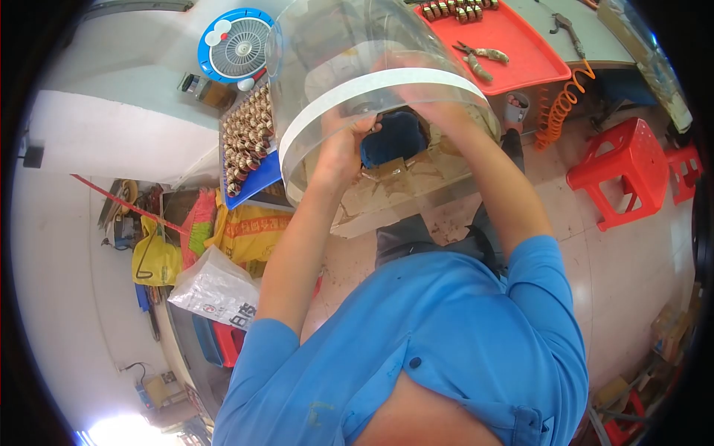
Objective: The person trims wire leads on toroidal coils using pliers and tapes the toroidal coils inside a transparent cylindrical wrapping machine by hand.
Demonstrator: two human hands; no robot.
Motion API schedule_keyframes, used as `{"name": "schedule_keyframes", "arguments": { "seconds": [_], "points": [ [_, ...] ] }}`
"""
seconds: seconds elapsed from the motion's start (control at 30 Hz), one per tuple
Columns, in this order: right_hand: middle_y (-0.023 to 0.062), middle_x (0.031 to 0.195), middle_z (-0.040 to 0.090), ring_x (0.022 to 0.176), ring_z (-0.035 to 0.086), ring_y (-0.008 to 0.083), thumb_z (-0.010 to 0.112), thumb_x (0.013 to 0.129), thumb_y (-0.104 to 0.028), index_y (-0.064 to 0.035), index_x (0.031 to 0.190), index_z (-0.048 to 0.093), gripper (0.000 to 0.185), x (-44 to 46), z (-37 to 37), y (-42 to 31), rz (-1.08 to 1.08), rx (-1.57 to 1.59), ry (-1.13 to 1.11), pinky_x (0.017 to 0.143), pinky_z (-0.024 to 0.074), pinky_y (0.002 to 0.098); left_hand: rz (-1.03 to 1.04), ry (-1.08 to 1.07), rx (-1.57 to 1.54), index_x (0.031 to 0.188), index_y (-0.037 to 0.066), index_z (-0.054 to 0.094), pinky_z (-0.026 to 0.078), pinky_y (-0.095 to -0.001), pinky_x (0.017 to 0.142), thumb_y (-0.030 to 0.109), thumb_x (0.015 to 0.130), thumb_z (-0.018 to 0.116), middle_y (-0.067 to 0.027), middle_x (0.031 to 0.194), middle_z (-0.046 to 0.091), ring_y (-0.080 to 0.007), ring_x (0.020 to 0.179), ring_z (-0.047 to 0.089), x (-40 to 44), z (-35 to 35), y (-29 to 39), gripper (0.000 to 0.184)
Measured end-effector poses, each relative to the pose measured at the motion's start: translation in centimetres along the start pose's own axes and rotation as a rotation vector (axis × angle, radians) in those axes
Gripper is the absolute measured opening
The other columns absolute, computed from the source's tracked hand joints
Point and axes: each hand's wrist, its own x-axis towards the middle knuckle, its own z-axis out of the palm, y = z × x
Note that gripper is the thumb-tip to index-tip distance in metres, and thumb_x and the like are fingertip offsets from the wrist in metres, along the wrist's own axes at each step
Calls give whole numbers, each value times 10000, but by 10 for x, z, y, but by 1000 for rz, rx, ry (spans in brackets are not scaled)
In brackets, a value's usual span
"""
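One big clear plastic cover (pixel 357 52), banded in white near its rim, fills most of my view, and both of my hands are at work inside its mouth. Up at right, a red tray (pixel 520 56) carries a cluster of small coiled parts (pixel 457 10). Well apart from it, a red stool (pixel 628 175) stands on the tiled floor. A blue tray (pixel 258 178) is near the cover's left side, loaded with rows of brown-and-gold pieces (pixel 248 130). A white sack (pixel 216 288) slumps below that, beside yellow bags (pixel 249 230). Beyond the blue tray I have a round blue-rimmed basket (pixel 242 50), and over at right hangs an orange coiled hose (pixel 554 123). Inside the cover's opening, a dark blue pad (pixel 394 139) lies between my wrists. My left hand (pixel 346 149) has its fingers bent inward, close to a small dark part (pixel 376 123); I can't tell whether they grip it. My right hand (pixel 424 97) is blurred behind the plastic, so I can't make out its hold. Smallest are the pliers (pixel 480 59) on the red tray and a grey cup (pixel 516 108) below it.
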Motion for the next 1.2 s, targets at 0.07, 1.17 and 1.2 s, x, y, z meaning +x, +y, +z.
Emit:
{"name": "schedule_keyframes", "arguments": {
  "seconds": [0.07,1.17,1.2],
  "points": [
    [-12,767,548,735,483,70,554,842,-41,-44,865,624,74,1,3,9,-55,74,47,629,396,240,-6,1,1,1404,101,356,498,-350,810,-9,769,645,-109,1116,596,-247,941,606,0,0,0,706],
    [11,841,574,752,493,77,558,838,9,5,976,620,152,6,12,45,-12,581,-84,606,387,211,0,5,-30,1360,78,402,509,-327,787,12,765,678,-88,1129,588,-214,924,604,3,-3,-2,659],
    [12,848,576,761,498,78,562,845,3,0,980,621,147,9,13,46,-7,733,-122,614,393,213,6,16,-38,1358,56,394,515,-314,759,-15,766,653,-96,1123,577,-198,884,601,3,-1,-1,650]
  ]
}}
